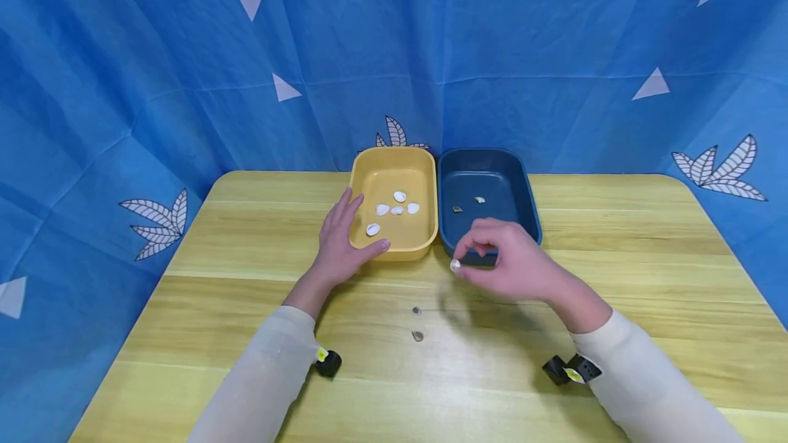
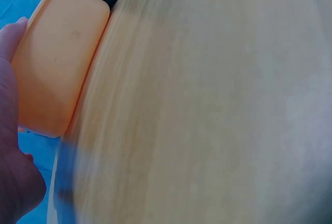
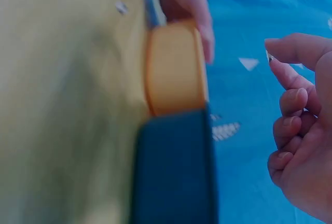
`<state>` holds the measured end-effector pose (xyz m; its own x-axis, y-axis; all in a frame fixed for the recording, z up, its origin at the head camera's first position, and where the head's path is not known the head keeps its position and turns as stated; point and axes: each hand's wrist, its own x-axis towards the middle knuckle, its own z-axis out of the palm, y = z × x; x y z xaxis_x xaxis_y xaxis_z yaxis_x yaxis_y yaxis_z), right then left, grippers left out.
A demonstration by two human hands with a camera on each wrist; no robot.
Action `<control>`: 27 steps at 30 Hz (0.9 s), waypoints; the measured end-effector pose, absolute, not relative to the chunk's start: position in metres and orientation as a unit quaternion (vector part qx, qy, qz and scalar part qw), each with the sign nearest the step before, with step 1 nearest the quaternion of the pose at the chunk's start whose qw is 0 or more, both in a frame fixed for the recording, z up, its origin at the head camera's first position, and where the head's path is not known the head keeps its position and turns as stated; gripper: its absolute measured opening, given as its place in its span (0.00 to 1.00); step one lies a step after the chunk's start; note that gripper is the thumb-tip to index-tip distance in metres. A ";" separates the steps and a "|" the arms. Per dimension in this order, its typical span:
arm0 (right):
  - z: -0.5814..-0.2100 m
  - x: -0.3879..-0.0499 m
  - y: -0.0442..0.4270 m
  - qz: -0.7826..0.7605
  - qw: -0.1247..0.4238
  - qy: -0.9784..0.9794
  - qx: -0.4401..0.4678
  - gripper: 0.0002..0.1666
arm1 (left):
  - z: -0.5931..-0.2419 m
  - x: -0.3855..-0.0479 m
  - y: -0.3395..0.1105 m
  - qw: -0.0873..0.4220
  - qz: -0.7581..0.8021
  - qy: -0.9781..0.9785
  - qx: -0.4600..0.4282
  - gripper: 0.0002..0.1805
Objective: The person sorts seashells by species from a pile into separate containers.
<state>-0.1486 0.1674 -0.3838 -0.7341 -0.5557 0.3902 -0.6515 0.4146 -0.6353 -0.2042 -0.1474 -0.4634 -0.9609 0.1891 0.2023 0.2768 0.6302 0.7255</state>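
Between thumb and index finger, my right hand (image 1: 511, 262) pinches a small pale shell (image 1: 455, 265) just in front of the dark blue tray (image 1: 534, 214). In the right wrist view only a sliver of that shell (image 3: 269, 56) shows at the fingertips. My left hand (image 1: 341, 241) rests with spread fingers on the left side and front rim of the yellow tray (image 1: 394, 253). Several white shells (image 1: 397, 210) lie in the yellow tray. Two small brownish shells (image 1: 479, 200) lie in the blue one. Two more dark shells (image 1: 418, 336) are on the table in front.
Both trays stand side by side at the back of the wooden table (image 1: 246, 292). Behind them hangs a blue cloth (image 1: 345, 33) with white triangles and leaf prints. A small black camera (image 1: 329, 364) sits at the left wrist, others at the right wrist (image 1: 569, 369).
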 end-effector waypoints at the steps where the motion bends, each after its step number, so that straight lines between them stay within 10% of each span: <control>1: -0.381 -0.152 0.170 0.404 0.069 -0.842 0.352 0.12 | -0.463 -0.204 -0.148 0.054 -0.411 -0.901 -0.129 0.55; 27: -0.387 -0.225 0.205 0.389 0.132 -0.900 0.143 0.09 | -0.465 -0.204 -0.149 0.058 -0.413 -0.899 -0.135 0.54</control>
<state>-0.2248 0.2047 -0.3875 -0.9240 -0.1555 0.3492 -0.3610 0.6557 -0.6631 -0.2041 -0.1489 -0.4649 -0.9570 0.1941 0.2156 0.2900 0.6221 0.7272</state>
